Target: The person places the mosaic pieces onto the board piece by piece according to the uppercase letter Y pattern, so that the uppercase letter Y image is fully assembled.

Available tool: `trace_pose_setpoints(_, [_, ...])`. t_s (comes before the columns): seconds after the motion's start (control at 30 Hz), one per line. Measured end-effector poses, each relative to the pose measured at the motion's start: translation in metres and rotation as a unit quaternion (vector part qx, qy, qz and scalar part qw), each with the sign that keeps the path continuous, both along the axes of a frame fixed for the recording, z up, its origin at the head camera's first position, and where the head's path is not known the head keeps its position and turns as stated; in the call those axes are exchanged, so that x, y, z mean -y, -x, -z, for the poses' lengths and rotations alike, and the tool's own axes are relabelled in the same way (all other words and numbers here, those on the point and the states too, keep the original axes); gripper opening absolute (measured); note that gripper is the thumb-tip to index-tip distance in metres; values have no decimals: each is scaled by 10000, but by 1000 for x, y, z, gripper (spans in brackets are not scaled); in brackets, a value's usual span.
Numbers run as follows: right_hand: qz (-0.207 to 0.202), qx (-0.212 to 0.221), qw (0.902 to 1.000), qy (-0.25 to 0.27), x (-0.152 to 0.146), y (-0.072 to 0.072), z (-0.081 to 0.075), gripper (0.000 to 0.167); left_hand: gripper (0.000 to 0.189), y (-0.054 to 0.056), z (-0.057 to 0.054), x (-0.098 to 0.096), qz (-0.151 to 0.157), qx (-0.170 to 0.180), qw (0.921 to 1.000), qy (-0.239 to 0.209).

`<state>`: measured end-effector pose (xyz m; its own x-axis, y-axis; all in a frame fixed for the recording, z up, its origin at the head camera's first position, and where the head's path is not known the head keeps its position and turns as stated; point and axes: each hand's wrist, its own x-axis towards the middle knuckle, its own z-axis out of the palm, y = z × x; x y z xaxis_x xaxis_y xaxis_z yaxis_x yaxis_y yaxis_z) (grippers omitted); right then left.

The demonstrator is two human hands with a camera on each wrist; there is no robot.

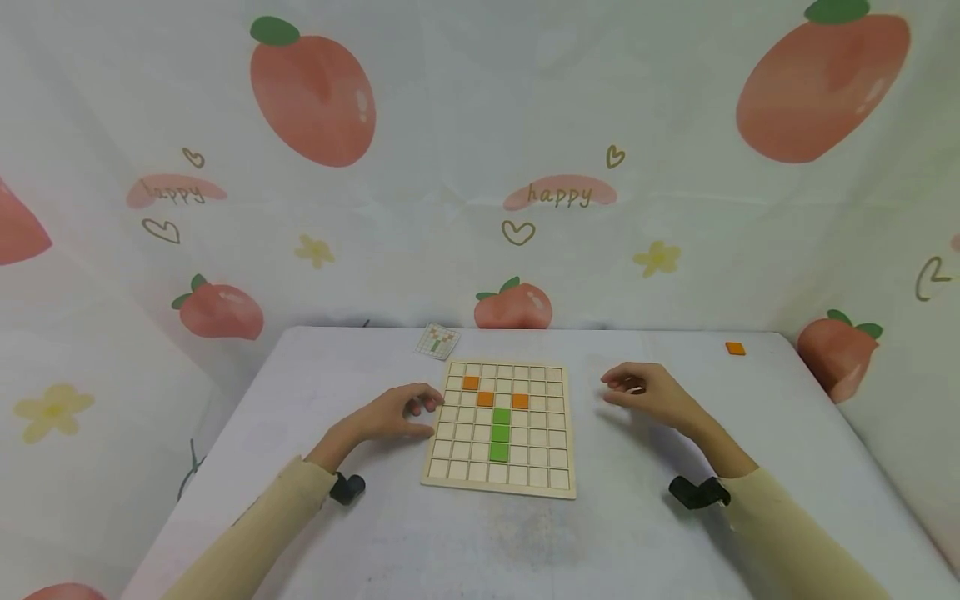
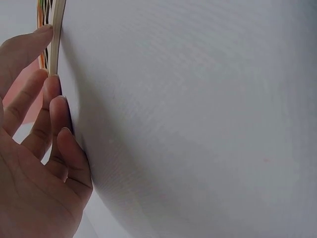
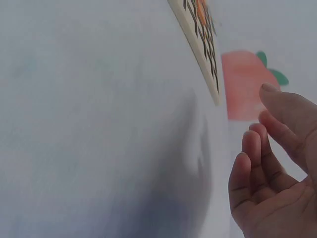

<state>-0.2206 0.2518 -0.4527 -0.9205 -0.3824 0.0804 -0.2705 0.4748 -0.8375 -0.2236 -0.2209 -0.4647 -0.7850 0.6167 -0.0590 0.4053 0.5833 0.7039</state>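
A wooden grid board point(image 1: 501, 492) lies on the white table. Three orange square tiles point(image 1: 486, 399) sit in its upper rows, and three green square tiles point(image 1: 500, 433) form a column near its middle. My left hand point(image 1: 396, 412) is at the board's left side; in the left wrist view, its thumb and fingertips touch the board's edge point(image 2: 56, 39). To the right of the board, my right hand point(image 1: 647, 393) hovers over the table with loosely curved fingers and holds nothing. The right wrist view shows a gap between that hand point(image 3: 277, 168) and the board point(image 3: 198, 59).
Behind the board's upper left corner lies a small card point(image 1: 438, 341) printed with a grid pattern in orange and green. One loose orange tile point(image 1: 736, 348) lies near the table's far right corner. A peach-printed cloth point(image 1: 450, 100) hangs behind the table point(image 1: 615, 533).
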Motion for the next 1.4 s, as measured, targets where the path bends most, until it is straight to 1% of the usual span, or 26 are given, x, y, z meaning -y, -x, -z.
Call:
trace_pose_setpoints(0.1, [196,153,9997,-34,-19,-9,-2,34,45,0,0,1,35,-13,10000,-24])
trace_pose_setpoints(0.23, [375,181,9991,-113,-43,-19,-2,34,45,0,0,1,37,-35,10000,-33])
trace_pose_setpoints(0.4, [652,65,9973,-331,-70,-29,-1,34,45,0,-1,0,31,-37,10000,12])
trace_pose_setpoints(0.53, [873,-95,9949,-501,-90,-31,-1,35,45,-1,-1,0,34,-68,10000,17])
trace_pose_setpoints(0.7, [1114,-229,9922,-511,-114,-29,-1,36,45,-2,-1,0,43,-73,10000,-13])
trace_pose_setpoints(0.8, [1251,-221,9906,-503,-126,-26,-3,39,46,-1,-2,0,34,-78,10000,-2])
trace_pose_setpoints(0.9, [1414,-177,9879,-615,-137,-22,-2,41,46,-1,-2,0,-16,-61,10000,47])
trace_pose_setpoints(1.07, [1707,-200,9813,-867,-157,-13,4,44,46,-1,-3,0,-14,-57,10000,36])
trace_pose_setpoints(1.23, [1867,-231,9767,-1029,-175,-2,13,47,45,-2,-3,-1,5,-58,10000,5])
trace_pose_setpoints(1.3, [1859,-187,9768,-1045,-180,2,13,49,45,-2,-3,-1,-6,-59,10000,10])
trace_pose_setpoints(1.4, [1914,-103,9759,-1044,-185,9,9,53,44,-1,-3,-1,0,-55,10000,2])
